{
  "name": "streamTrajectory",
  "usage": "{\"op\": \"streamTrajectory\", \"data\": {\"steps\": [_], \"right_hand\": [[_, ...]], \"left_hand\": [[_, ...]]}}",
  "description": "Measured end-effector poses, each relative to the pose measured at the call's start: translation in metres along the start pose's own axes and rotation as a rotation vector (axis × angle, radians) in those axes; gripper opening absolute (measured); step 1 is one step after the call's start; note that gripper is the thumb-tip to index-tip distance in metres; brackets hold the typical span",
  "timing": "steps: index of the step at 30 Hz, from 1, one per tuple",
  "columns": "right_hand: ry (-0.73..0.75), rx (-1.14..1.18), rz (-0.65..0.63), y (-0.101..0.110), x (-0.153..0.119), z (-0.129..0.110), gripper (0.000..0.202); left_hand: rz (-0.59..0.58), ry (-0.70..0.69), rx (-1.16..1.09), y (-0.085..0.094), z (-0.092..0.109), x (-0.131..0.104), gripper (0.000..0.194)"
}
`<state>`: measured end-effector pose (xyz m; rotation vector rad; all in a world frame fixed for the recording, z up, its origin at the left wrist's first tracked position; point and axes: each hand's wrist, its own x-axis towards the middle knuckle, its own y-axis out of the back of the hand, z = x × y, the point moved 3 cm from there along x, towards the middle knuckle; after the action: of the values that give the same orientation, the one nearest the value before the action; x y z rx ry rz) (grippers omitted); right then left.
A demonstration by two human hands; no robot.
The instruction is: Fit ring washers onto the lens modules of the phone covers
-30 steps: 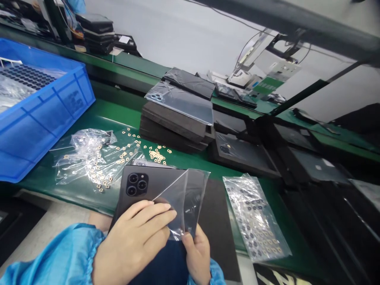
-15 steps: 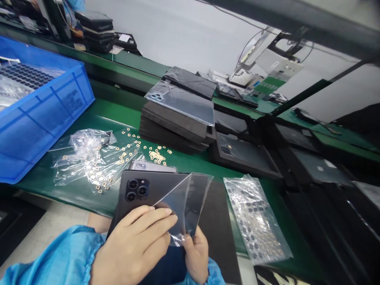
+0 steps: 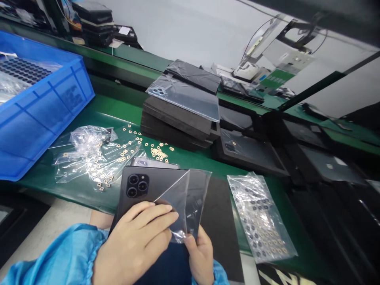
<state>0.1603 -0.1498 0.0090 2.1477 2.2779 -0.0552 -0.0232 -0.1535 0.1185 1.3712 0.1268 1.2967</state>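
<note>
At the near edge of the green belt, items left to right, placed relative to the dark phone back cover:

Blue crate: far left of the cover, on the belt.
Clear bag of gold rings: just left of and beyond the cover; loose rings scattered around it.
Left hand: laid over the cover's lower part, fingers pressed flat on its surface, holding it.
Cover: raised off the belt, camera cluster at upper left.
Clear film: half peeled from the cover's right side.
Right hand: below the film, thumb and fingers pinching its lower corner.
Bag of dark rings: right of the cover.
</note>
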Motion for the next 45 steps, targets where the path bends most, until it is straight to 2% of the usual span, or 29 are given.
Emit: {"op": "streamTrajectory", "data": {"steps": [19, 28, 38, 45], "right_hand": [[-0.047, -0.005, -0.002, -0.002, -0.001, 0.002, 0.034], [-0.065, -0.01, 0.017, 0.001, -0.003, 0.013, 0.035], [-0.049, -0.06, -0.001, -0.004, 0.002, 0.001, 0.038], [-0.063, -0.051, -0.024, -0.002, 0.0, 0.005, 0.035]], "left_hand": [[-0.024, 0.02, -0.019, -0.002, -0.003, -0.002, 0.03], [-0.018, 0.025, -0.009, -0.003, -0.002, -0.003, 0.03], [-0.028, 0.039, -0.004, -0.006, -0.003, -0.006, 0.027], [-0.051, 0.036, -0.006, -0.009, -0.001, -0.008, 0.028]]}}
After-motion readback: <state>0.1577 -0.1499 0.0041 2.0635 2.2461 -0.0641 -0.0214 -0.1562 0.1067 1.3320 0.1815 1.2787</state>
